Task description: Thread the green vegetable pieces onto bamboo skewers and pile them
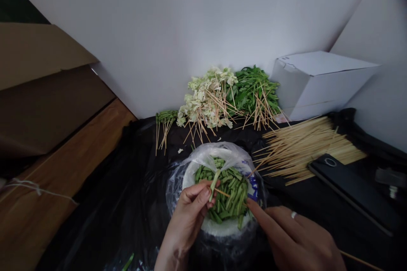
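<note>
My left hand (190, 214) pinches a green bean piece (215, 182) over a white bowl (219, 228) lined with a clear plastic bag and filled with cut green beans (232, 199). A thin bamboo skewer (221, 192) pokes out beside my left fingertips, toward my right hand. My right hand (291, 237), with a ring on one finger, is at the bowl's right side, its forefinger stretched into the beans. Whether it holds the skewer's far end is hidden.
Behind the bowl lie skewered green beans (165, 118), skewered white cabbage (206, 99) and skewered leafy greens (254, 93). A pile of bare skewers (305, 148), a black phone (352, 186) and a white box (318, 82) are at the right. Cardboard (41, 89) stands at the left.
</note>
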Demonstrator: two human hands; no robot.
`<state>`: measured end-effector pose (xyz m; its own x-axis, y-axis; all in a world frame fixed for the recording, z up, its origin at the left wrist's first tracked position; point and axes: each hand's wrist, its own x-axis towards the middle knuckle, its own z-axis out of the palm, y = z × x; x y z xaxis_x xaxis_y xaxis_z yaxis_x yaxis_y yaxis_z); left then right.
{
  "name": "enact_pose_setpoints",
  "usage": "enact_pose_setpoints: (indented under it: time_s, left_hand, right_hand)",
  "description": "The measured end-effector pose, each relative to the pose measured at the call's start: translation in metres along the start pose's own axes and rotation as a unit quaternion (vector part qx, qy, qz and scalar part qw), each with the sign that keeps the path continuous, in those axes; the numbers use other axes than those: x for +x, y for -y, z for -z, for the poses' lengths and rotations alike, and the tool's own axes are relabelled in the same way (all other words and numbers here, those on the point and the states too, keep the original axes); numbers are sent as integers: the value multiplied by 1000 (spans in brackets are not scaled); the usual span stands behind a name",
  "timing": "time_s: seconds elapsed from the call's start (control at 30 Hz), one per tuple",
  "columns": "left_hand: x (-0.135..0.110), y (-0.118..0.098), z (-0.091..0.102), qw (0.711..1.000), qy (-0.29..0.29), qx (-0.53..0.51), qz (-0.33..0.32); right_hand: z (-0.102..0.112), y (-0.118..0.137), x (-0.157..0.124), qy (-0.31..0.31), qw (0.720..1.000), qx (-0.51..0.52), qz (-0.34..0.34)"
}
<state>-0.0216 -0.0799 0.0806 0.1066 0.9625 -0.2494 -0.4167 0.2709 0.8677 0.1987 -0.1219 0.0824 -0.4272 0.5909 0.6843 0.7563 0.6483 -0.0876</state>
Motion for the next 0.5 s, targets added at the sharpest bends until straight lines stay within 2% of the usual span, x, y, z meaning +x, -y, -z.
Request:
enact_pose_setpoints:
  time_s: [0.17, 0.4, 0.5]
  left_hand:
    - [3, 1, 2, 994, 63, 90, -28]
    - [11, 15, 5, 986, 86, 139, -36]
    - [16, 9, 10, 975, 67, 205, -53]
  right_hand:
    - [-4, 3, 1, -14, 1000, -3, -6]
    - [-27, 6, -3, -15, 998, 34, -49]
    - [-37, -2, -3, 0, 997, 39, -65]
